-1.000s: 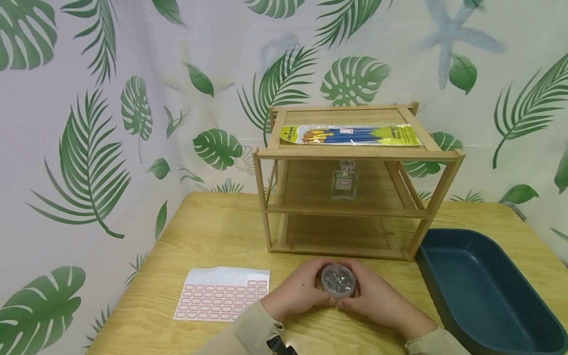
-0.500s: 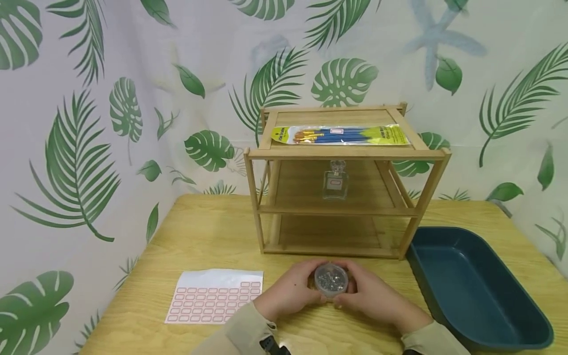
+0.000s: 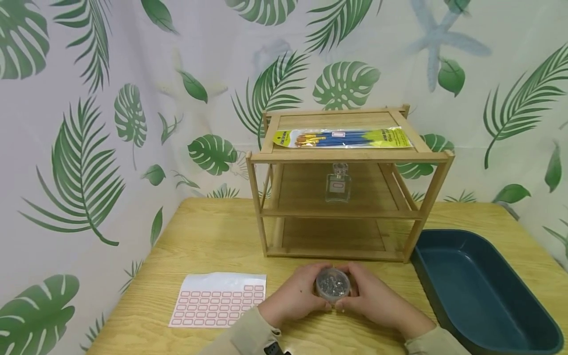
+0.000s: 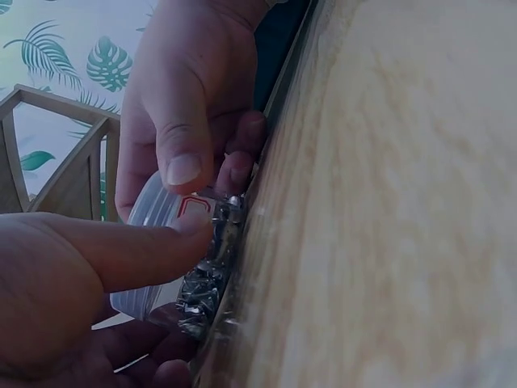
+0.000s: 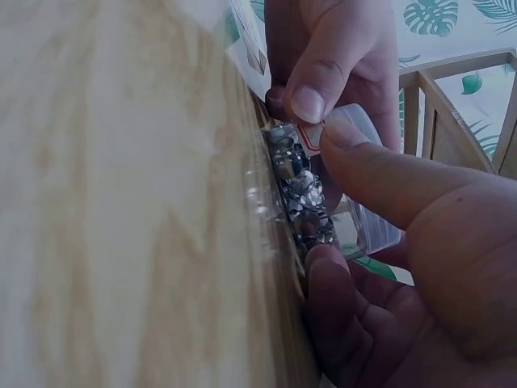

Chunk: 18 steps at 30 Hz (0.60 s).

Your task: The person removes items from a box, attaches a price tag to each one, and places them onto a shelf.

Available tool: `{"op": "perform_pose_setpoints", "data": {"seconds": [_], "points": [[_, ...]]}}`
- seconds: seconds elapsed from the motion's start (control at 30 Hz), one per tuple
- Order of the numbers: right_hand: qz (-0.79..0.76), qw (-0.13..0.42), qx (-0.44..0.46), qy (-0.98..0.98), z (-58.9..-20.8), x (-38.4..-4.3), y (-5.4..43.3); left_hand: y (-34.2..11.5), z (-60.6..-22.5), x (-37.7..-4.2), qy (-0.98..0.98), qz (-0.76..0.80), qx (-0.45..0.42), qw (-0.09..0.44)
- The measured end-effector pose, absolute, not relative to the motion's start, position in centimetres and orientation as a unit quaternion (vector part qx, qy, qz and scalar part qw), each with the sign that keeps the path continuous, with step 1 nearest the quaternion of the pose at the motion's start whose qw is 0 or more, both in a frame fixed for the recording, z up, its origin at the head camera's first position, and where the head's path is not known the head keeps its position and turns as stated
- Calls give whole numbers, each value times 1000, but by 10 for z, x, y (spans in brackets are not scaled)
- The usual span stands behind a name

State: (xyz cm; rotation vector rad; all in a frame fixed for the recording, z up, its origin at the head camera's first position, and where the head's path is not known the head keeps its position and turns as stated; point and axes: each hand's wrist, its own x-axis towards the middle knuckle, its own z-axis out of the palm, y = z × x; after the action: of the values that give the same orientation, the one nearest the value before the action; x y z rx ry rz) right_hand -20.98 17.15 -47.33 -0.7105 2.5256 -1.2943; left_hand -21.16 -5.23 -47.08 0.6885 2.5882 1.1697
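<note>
A small round clear plastic container [image 3: 333, 285] with a lid stands low at the table in front of the rack, full of shiny metal pieces [image 4: 202, 295]. My left hand [image 3: 301, 293] grips it from the left, fingers curled round its side. From the other side my right hand [image 3: 370, 298] holds it the same way. Both thumbs meet at the near side of the container, on a red-bordered white sticker [image 5: 310, 137]. In the left wrist view, the left thumb [image 4: 153, 250] covers part of that sticker.
A sheet of red-bordered stickers [image 3: 217, 301] lies left of the hands. Behind stands a wooden rack [image 3: 339, 213], with packaged paintbrushes [image 3: 341, 138] on top and a glass perfume bottle [image 3: 338, 187] on the middle shelf. A dark teal tray [image 3: 483, 291] sits at right.
The head view has shifted slightly. Both hands stay round the container, in nearly the same place on the table.
</note>
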Motion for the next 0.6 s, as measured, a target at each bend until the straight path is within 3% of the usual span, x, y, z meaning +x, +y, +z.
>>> {"op": "perform_pose_setpoints", "data": {"seconds": [0.23,0.6], "points": [[-419,98,-239,870,-474,-211,172,-55,-469,-211,885,386,238,102],[-448,139,-216,856,-476,-211,173,-59,-468,-212,866,422,241,118]]}}
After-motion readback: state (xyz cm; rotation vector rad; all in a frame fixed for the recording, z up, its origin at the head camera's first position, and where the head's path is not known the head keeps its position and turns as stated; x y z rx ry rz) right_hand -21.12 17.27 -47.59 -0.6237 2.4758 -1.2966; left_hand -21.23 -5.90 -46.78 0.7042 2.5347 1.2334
